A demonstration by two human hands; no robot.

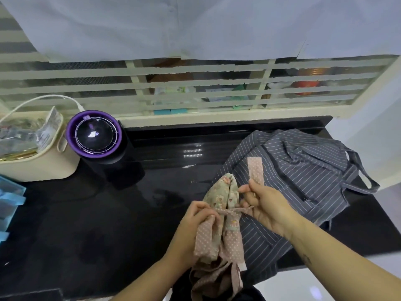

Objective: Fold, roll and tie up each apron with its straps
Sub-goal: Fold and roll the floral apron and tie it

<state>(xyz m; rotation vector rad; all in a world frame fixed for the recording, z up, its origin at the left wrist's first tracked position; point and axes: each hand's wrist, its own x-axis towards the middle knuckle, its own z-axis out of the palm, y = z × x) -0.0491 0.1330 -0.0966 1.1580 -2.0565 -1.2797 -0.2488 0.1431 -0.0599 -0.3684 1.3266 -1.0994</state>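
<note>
A rolled floral apron (227, 192) with pink dotted trim is held upright over the black counter (108, 213). One pink dotted strap is wound around the roll's middle. My left hand (195, 222) grips the roll and the strap's near end. My right hand (267, 205) pinches the other pink dotted strap (256, 168), whose free end sticks up above the fingers. A grey striped apron (303, 170) lies spread and rumpled on the counter's right side, under and behind my right hand.
A black device with a purple ring (94, 135) stands at the back left, next to a cream basket (43, 161) holding packets. Blue items (10, 203) sit at the left edge. A barred window runs behind. The counter's right edge lies past the grey apron.
</note>
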